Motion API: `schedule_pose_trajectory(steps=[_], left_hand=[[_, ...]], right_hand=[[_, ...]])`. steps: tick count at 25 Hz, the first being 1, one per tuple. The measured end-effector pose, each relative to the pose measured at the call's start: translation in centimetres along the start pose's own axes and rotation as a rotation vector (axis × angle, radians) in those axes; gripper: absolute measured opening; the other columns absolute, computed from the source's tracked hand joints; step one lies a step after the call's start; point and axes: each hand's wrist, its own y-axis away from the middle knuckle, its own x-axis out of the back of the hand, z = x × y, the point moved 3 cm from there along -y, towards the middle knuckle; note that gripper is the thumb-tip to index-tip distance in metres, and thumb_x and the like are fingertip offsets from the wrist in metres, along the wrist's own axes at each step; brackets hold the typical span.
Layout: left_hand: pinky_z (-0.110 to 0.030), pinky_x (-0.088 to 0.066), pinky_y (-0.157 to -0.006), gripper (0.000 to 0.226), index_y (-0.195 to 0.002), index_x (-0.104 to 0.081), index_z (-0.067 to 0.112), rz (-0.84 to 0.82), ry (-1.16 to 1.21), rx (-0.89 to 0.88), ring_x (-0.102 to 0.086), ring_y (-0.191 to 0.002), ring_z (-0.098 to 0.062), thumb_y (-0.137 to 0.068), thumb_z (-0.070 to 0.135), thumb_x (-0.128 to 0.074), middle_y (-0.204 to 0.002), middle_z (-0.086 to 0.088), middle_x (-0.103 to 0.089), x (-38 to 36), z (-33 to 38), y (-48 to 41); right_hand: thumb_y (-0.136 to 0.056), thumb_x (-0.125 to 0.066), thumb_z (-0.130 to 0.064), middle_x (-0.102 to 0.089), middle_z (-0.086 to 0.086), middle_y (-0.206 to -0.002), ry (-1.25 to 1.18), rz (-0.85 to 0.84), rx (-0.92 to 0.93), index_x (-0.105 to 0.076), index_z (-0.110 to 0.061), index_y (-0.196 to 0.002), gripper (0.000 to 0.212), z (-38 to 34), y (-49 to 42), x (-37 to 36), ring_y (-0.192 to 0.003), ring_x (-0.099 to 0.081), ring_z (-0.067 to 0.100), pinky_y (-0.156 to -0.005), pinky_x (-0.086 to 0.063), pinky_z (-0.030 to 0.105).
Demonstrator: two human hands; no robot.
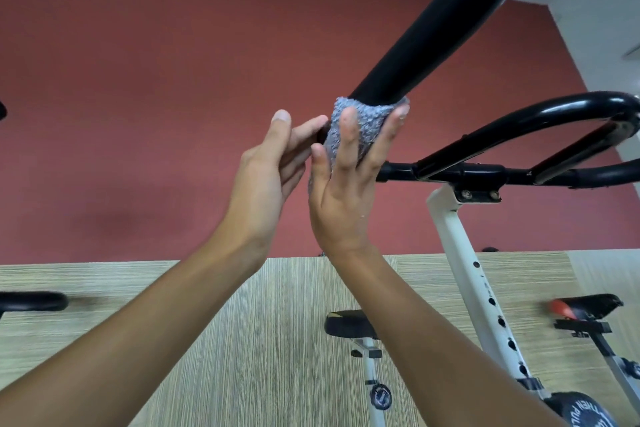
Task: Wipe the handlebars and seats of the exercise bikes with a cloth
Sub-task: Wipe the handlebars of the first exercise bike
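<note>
A fluffy grey-blue cloth [358,130] is wrapped over the end of a thick black padded handlebar [426,35]. The right hand [341,191] presses it there with spread fingers, likely to rub all round. The left hand [268,170], alongside, steadies the bar's tip.

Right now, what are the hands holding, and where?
The right hand holds a grey cloth wrapped round the end of the black handlebar, fingers spread over the cloth. The left hand touches the cloth's edge beside it.
</note>
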Motion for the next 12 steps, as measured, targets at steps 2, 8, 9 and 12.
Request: schedule_pose_trajectory(steps=[2,8,9,12], left_hand=[[-0.033,-0.033,-0.117,0.053,-0.128,-0.064,0.015,0.001,0.011,-0.010,-0.058,-0.123,-0.004,-0.105,0.045,-0.026,-0.128,0.008,-0.067,-0.1,-0.3,0.2],[-0.034,-0.032,-0.117,0.051,-0.130,-0.063,0.013,0.037,0.007,-0.125,-0.057,-0.125,-0.005,-0.107,0.040,-0.026,-0.129,0.004,-0.067,-0.4,-1.3,0.5],[-0.034,-0.033,-0.117,0.051,-0.130,-0.063,0.012,0.051,0.021,-0.141,-0.058,-0.125,-0.007,-0.107,0.039,-0.025,-0.128,0.003,-0.067,-0.6,-1.5,0.5],[-0.032,-0.033,-0.116,0.049,-0.132,-0.060,0.012,0.078,-0.002,-0.190,-0.057,-0.125,-0.004,-0.108,0.036,-0.025,-0.126,0.005,-0.068,-1.3,-1.9,1.0]], right_hand=[[-0.097,-0.059,-0.004,0.026,-0.010,-0.162,0.024,-0.075,0.011,0.002,-0.038,-0.157,0.092,0.6,1.6,-0.4,-0.153,0.009,0.020,-0.120,-0.027,0.051],[-0.087,-0.066,0.011,0.032,-0.007,-0.160,0.201,-0.336,0.274,0.006,-0.040,-0.156,0.112,4.5,3.7,0.7,-0.153,0.011,0.019,-0.124,-0.018,0.043],[-0.085,-0.064,0.015,0.032,-0.007,-0.160,0.249,-0.387,0.351,0.006,-0.039,-0.156,0.114,5.2,3.7,1.2,-0.153,0.013,0.020,-0.124,-0.014,0.041],[-0.078,-0.055,0.022,0.028,-0.007,-0.162,0.349,-0.528,0.546,-0.001,-0.036,-0.157,0.112,6.6,3.4,2.4,-0.152,0.013,0.024,-0.124,-0.013,0.042]])
